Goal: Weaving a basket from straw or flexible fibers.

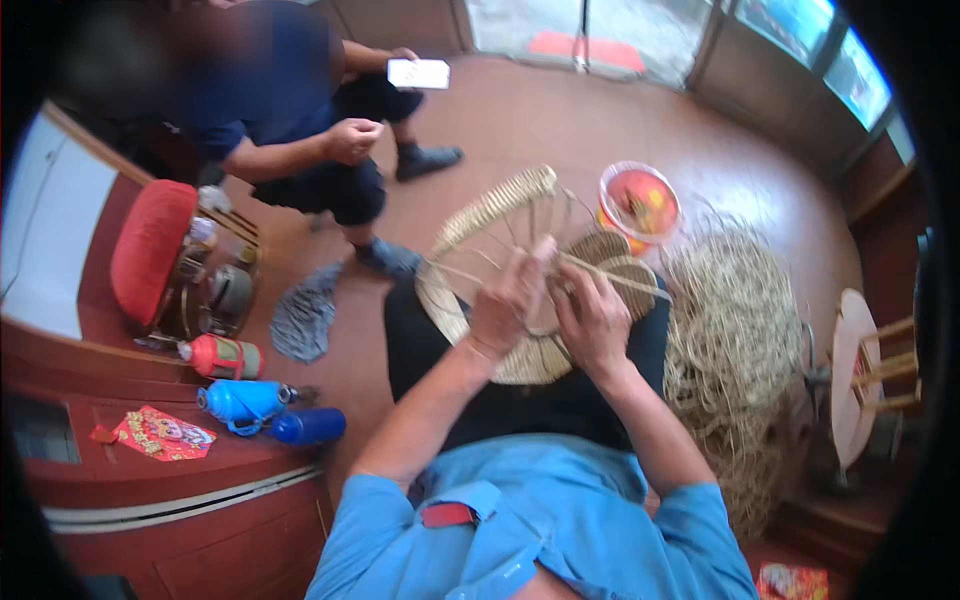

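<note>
A partly woven oval straw piece (pixel 472 212) with bare spokes lies across my lap. My left hand (pixel 500 300) is closed near its middle, gripping a pale straw strand at the fingertips. Beside it, my right hand (pixel 592 315) has its fingers curled on a flat strand (pixel 640 287) that runs out to the right. Exactly where the fingertips meet is hard to make out. Round straw pieces (pixel 620 285) rest just behind my right hand.
A seated person (pixel 260 100) at upper left holds a white card (pixel 418 74). A bucket (pixel 640 180) stands ahead, a heap of straw strands (pixel 735 330) lies right, near a wooden stool (pixel 855 380). Flasks (pixel 240 400), a grey cloth (pixel 305 310) and a red cushion (pixel 150 250) are left.
</note>
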Motion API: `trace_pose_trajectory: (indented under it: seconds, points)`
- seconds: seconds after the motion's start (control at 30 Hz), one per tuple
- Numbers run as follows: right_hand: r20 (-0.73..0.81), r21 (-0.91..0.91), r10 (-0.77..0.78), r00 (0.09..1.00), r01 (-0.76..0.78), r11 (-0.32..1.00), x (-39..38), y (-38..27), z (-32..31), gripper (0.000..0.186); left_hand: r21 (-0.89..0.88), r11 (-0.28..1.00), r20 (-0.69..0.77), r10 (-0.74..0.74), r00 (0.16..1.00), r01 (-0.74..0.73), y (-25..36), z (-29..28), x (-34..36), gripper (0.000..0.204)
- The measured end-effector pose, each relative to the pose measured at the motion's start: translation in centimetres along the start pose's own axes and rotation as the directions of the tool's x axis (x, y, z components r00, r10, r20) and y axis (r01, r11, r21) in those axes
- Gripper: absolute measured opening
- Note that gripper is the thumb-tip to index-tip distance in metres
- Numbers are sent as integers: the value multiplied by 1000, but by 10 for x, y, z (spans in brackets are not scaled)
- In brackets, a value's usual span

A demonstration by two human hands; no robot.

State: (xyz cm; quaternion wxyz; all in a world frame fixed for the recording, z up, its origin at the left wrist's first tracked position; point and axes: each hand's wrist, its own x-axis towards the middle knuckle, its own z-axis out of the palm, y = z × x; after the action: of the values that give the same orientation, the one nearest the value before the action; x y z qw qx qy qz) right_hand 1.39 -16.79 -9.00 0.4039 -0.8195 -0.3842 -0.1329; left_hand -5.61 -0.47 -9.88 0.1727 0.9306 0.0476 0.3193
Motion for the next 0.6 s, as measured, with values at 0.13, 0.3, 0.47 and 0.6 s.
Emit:
trace_pose_trajectory:
  seconds: [0.13, 0.3, 0.47, 0.6]
  points:
    - [-72, -91, -159, 985, 152, 984, 6, 1, 6, 47, -30, 997, -55, -67, 996, 65, 1, -29, 14, 46]
    - [-44, -185, -238, 970, 226, 956, 2, 0, 10, 52, 62, 996, -36, -56, 998, 58, -5, -31, 17, 39]
    - [10, -274, -246, 969, 240, 931, -4, 0, 10, 58, 142, 983, -67, -110, 992, 119, -19, -44, 22, 32]
    - [29, -241, -253, 967, 252, 937, 0, -2, 11, 58, 165, 979, -124, -99, 987, 119, -36, -61, 33, 28]
